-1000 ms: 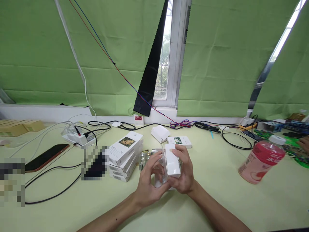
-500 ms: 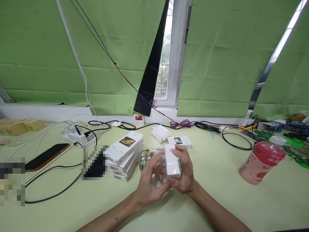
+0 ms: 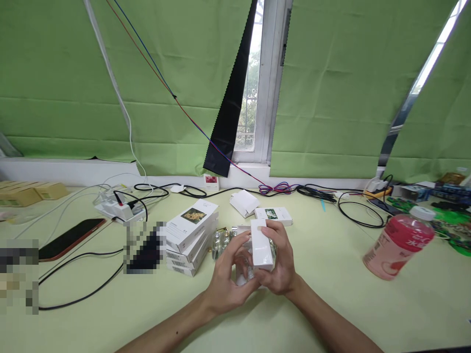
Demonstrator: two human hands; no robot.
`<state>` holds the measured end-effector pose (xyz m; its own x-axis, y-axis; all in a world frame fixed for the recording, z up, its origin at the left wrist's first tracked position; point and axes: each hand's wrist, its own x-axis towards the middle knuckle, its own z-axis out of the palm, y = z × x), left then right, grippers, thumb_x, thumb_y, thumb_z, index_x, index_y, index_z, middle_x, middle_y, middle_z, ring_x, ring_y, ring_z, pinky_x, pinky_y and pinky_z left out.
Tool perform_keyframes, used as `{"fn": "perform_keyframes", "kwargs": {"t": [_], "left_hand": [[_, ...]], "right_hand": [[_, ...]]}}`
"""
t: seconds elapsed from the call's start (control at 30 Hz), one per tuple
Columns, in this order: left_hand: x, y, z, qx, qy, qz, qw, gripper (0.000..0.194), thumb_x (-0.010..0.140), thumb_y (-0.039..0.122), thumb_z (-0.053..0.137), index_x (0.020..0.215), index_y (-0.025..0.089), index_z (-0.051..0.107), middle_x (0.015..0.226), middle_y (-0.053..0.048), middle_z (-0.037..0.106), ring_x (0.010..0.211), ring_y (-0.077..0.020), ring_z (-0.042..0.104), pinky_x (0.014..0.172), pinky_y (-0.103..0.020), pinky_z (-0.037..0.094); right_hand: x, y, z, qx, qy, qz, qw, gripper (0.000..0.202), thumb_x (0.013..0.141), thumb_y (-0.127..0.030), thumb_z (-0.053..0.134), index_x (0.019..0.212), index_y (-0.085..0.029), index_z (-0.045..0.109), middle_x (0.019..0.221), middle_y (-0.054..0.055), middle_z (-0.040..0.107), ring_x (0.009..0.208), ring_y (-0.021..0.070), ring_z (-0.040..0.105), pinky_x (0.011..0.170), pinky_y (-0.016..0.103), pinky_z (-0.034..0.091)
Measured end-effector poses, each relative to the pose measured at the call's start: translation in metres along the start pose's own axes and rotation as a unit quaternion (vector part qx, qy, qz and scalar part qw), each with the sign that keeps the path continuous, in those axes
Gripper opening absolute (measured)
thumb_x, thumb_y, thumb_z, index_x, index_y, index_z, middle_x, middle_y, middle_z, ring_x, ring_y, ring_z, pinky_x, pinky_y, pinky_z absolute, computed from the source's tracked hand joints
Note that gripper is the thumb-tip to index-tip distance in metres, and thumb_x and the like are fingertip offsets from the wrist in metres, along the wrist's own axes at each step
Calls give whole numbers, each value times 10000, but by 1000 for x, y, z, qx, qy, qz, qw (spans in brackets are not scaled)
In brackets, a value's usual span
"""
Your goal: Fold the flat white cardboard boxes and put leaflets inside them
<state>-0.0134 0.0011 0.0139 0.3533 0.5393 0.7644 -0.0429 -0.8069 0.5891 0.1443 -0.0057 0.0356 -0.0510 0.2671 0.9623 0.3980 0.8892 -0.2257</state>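
A small white box (image 3: pixel 262 251) stands tilted between my two hands, one narrow plain side facing me. My right hand (image 3: pixel 282 267) is closed round its right side, a fingertip on the top face and the thumb at the lower edge. From the left, my left hand (image 3: pixel 227 287) curls its fingers and thumb against the same box. Something clear and crinkled, like plastic wrapping (image 3: pixel 243 275), shows below the left fingers; what it covers is partly hidden. Just behind my left hand are several small shiny glass-like bottles (image 3: pixel 221 242), half covered by the fingers.
Left of my hands is a stack of white boxes (image 3: pixel 191 225) with a flower picture on top. Two white boxes, one plain (image 3: pixel 244 202) and one pictured (image 3: pixel 280 215), lie behind. A pink drink bottle (image 3: pixel 399 245) stands right; a phone (image 3: pixel 73 239) and power strip (image 3: pixel 123 208) left.
The white box has shifted very slightly to the left in my hands. Both hands keep nearly the same hold, and everything else stays in place.
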Motion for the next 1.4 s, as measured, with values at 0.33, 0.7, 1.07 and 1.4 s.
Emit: {"fn": "perform_keyframes", "kwargs": {"t": [0.33,0.7,1.07,1.4], "left_hand": [[0,0,0,-3,-2,4,1000,762,781,140,749,1438,276,387,1417,-194,523,958,-253,724,678,-333,641],[0,0,-2,13,-6,6,1000,740,798,155,731,1444,265,388,1386,-182,570,925,-248,733,693,-339,636],[-1,-3,-3,36,-10,25,999,789,778,159,746,1467,255,374,1380,-188,579,930,-251,731,708,-341,631],[2,1,-2,18,-10,16,1000,738,801,155,720,1447,266,382,1309,-157,598,920,-244,724,670,-331,632]], "right_hand": [[0,0,0,4,-5,0,1000,575,917,-528,547,1412,-251,452,1196,129,505,1086,312,541,843,487,529],[-1,0,0,-7,-8,3,1000,576,919,-553,527,1404,-252,447,1188,132,512,1092,324,557,846,505,531],[0,0,1,-8,-4,4,1000,590,925,-570,521,1416,-255,435,1202,128,507,1097,314,552,850,487,535],[-3,2,2,4,-16,15,1000,605,903,-563,548,1411,-253,437,1218,131,504,1116,323,553,878,503,525]]}}
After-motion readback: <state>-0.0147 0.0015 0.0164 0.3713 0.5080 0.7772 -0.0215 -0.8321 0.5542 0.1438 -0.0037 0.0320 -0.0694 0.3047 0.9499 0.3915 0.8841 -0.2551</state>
